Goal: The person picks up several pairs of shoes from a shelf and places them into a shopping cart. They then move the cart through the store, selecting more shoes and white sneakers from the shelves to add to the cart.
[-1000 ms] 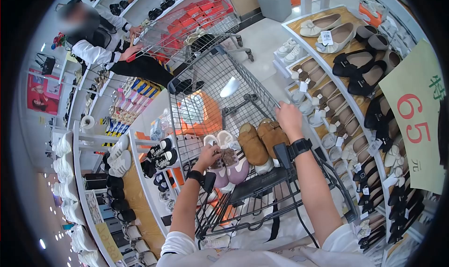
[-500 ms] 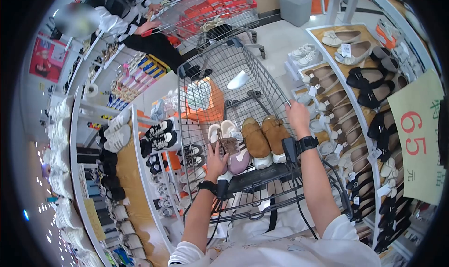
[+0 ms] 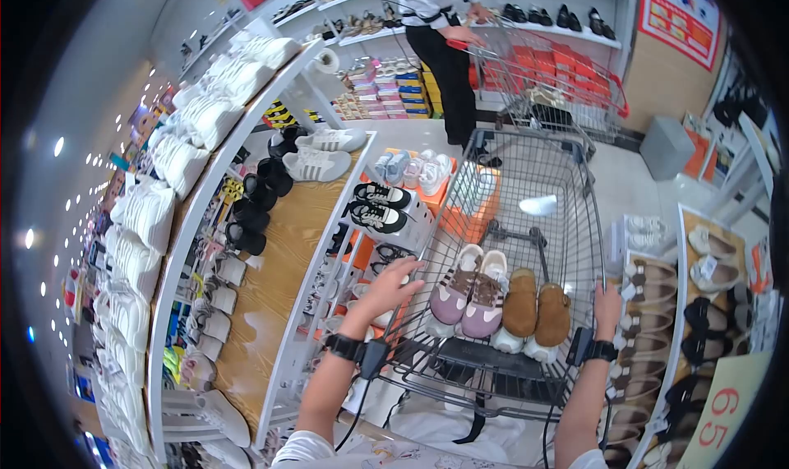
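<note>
Fingers spread, my left hand [image 3: 389,288] is at the left rim of the wire shopping cart [image 3: 549,247] and holds nothing. On the cart's right rim, my right hand [image 3: 607,306] has its fingers wrapped round the edge. Between my hands, at the near end of the cart, a pair of purple-and-brown sneakers [image 3: 483,309] stands beside a pair of brown suede shoes [image 3: 519,304]. A small white object [image 3: 537,205] shows farther forward in the cart.
Ahead, a person [image 3: 444,66] in black trousers holds a red-handled cart [image 3: 567,83] loaded with red boxes. Shoe shelves flank both sides, with white sneakers [image 3: 136,259] at left and flats [image 3: 653,321] at right. A grey bin [image 3: 667,148] stands at back right.
My left hand has left the purple-and-brown sneakers and moved to the cart's left rim. The view has turned left, so the cart and the other person appear farther right.
</note>
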{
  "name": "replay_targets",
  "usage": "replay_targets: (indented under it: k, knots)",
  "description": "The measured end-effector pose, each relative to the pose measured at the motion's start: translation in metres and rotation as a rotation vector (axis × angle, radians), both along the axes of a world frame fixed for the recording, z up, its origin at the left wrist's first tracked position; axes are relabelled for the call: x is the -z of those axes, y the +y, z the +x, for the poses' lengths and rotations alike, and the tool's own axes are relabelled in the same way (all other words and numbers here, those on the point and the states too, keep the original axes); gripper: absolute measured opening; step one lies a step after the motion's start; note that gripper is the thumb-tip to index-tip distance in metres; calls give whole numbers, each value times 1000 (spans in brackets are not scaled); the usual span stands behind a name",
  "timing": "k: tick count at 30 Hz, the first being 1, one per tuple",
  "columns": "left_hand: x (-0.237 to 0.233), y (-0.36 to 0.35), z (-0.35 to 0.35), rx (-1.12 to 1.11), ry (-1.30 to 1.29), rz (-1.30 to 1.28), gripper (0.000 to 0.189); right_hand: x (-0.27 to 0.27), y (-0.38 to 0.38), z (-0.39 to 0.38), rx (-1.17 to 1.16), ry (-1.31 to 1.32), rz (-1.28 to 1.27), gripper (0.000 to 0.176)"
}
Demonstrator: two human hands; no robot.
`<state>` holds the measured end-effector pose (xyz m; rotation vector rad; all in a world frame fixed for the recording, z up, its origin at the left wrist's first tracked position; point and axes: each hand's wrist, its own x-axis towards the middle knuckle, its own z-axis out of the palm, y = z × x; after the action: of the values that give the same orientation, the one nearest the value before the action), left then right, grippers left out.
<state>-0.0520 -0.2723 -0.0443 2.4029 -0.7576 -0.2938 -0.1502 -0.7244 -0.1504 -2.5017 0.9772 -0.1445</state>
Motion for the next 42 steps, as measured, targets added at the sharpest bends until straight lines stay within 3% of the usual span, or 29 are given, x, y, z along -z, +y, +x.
replay_targets:
  k: [3,10,14,17,19,21,23,25,27,29,33,35,37,38,40,41,42]
  knots:
    - [-33,30,-3,-308,-17,-187,34,-11,5,3,12,37,-26,34]
    - [-1,139,54,-495,-224,-92,32,15,-8,9,-46,-39,-100,31]
    - [10,197,136,-590,-284,-49,38,-3,4,-1,-95,-120,49,27]
    - [30,240,223,-676,-391,150,48,26,0,-37,-19,-115,-113,27]
    - [22,254,270,-638,-543,155,52,6,19,-62,-2,-69,-175,29]
    - [11,255,300,-666,-562,135,53,-1,31,-85,113,7,117,28]
    - [6,257,327,-705,-582,124,54,6,30,-107,179,13,195,25]
    - [9,262,356,-847,-415,253,54,10,31,-110,241,12,284,21]
    - [24,268,384,-851,-371,247,57,13,33,-109,309,-48,332,26]
    - [43,272,401,-855,-337,81,60,12,35,-109,308,-49,326,25]
    - [35,254,400,-716,-351,-46,60,-2,46,-103,340,-21,341,25]
    - [20,243,393,-699,-366,40,56,-11,53,-99,340,-38,341,24]
    - [6,224,392,-906,-235,314,60,5,41,-105,348,24,269,27]
    - [10,222,397,-904,-270,307,61,17,27,-113,245,188,76,32]
    - [30,242,420,-832,-289,252,63,8,38,-109,285,118,124,37]
    - [40,253,433,-767,-326,239,64,-15,59,-100,221,103,-40,40]
    - [56,278,461,-625,-452,378,60,1,49,-105,304,90,78,42]
